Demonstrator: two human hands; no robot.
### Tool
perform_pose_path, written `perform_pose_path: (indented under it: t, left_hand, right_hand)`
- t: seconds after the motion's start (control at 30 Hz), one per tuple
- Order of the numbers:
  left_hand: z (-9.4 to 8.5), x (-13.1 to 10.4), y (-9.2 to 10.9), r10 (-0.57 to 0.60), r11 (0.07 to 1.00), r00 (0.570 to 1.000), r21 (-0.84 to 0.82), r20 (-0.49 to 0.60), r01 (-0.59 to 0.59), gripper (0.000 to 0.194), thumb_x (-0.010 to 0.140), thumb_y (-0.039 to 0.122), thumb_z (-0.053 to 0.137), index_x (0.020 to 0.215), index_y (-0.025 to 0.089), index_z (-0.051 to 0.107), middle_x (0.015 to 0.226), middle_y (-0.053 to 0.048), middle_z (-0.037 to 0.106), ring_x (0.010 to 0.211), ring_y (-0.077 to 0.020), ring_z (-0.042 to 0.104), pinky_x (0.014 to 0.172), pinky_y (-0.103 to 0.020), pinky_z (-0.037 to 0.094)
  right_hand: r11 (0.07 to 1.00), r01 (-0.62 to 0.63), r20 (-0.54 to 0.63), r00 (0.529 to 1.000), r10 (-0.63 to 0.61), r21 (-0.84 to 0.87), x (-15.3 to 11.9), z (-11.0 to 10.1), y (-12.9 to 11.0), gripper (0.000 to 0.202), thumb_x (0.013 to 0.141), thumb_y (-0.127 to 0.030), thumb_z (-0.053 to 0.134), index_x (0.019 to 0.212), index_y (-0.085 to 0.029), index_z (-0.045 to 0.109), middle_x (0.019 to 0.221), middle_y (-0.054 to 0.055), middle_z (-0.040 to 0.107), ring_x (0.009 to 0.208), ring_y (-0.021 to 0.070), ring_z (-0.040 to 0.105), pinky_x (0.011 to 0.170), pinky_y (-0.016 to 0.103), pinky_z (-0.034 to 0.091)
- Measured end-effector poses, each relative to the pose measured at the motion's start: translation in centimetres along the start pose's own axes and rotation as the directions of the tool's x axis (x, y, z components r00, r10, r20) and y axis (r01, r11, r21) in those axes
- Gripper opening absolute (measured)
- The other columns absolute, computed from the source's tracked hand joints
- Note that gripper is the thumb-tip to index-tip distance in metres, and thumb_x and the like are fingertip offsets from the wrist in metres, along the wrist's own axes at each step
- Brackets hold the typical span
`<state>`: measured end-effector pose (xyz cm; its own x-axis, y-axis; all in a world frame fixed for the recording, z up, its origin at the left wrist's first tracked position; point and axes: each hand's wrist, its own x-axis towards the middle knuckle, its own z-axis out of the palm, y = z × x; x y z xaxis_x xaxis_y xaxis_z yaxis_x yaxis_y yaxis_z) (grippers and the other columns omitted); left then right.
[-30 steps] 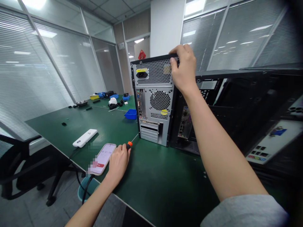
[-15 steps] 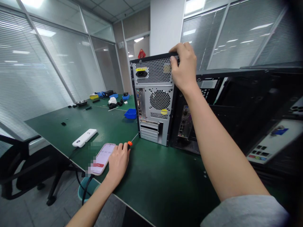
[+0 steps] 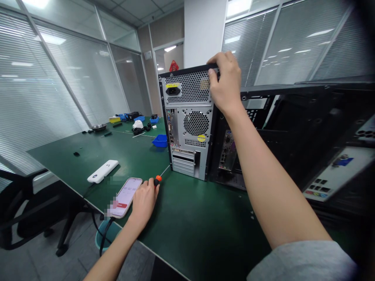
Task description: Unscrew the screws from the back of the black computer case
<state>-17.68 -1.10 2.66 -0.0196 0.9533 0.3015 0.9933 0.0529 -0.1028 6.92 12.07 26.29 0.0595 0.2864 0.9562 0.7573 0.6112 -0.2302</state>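
Note:
A desktop computer case (image 3: 189, 105) stands upright with its grey back panel facing me. My right hand (image 3: 226, 80) grips its top right corner, thumb on the perforated panel and fingers over the top. Low on the left, my left hand (image 3: 145, 200) is closed around the handle of a screwdriver (image 3: 158, 178), orange and black with a thin metal shaft. The shaft points up to the right, its end at the lower left edge of the case. I cannot make out whether the tip sits on a screw. Beside my left hand lies a phone (image 3: 127, 198) showing a timer.
More black computer cases (image 3: 293, 128) crowd the right side. A white power bank (image 3: 103, 171) lies left of the phone on the green table (image 3: 187, 218). Behind are a blue tray (image 3: 160, 141) and assorted small parts. A teal bin (image 3: 101, 238) stands below the table edge.
My left hand has shifted slightly down and left on the screwdriver, showing more of its handle. The right hand keeps its hold on the case. The whole view has moved slightly.

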Motion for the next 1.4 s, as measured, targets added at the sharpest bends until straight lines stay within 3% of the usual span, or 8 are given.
perform_pose_path:
  t: [0.3, 0.5, 1.4]
  left_hand:
    - [-0.25, -0.13, 0.75, -0.008, 0.998, 0.999, 0.057, -0.039, 0.011, 0.032, 0.094, 0.032, 0.026, 0.099, 0.014, 0.053, 0.087, -0.009, 0.061, 0.082, -0.0231, 0.062, 0.059, -0.028, 0.041]
    - [-0.32, -0.41, 1.04, 0.023, 0.999, 0.999, 0.038, -0.049, -0.021, 0.033, 0.094, 0.031, 0.027, 0.109, 0.015, 0.051, 0.091, -0.009, 0.058, 0.087, -0.0228, 0.059, 0.056, -0.027, 0.042]
    - [0.05, -0.74, 0.72, 0.007, 0.999, 0.996, 0.034, -0.093, -0.004, 0.031, 0.094, 0.03, 0.03, 0.114, 0.021, 0.051, 0.097, -0.008, 0.053, 0.091, -0.0218, 0.052, 0.053, -0.024, 0.039]
  right_hand:
    - [1.0, 0.009, 0.0, 1.0, -0.009, 0.021, -0.06, -0.06, 0.02, 0.017, 0.079, -0.014, 0.042, 0.076, -0.031, 0.043, 0.1, 0.004, 0.057, 0.098, 0.0277, 0.051, 0.076, 0.043, 0.042]
    - [0.999, 0.008, 0.008, 1.0, -0.008, 0.032, -0.08, -0.2, -0.09, 0.017, 0.078, -0.014, 0.042, 0.075, -0.031, 0.044, 0.099, 0.003, 0.057, 0.1, 0.0289, 0.051, 0.075, 0.043, 0.041]
    - [0.999, -0.013, 0.01, 1.0, 0.013, 0.045, -0.14, -0.13, -0.22, 0.017, 0.076, -0.016, 0.042, 0.074, -0.032, 0.043, 0.1, 0.003, 0.056, 0.101, 0.0291, 0.05, 0.076, 0.044, 0.04]
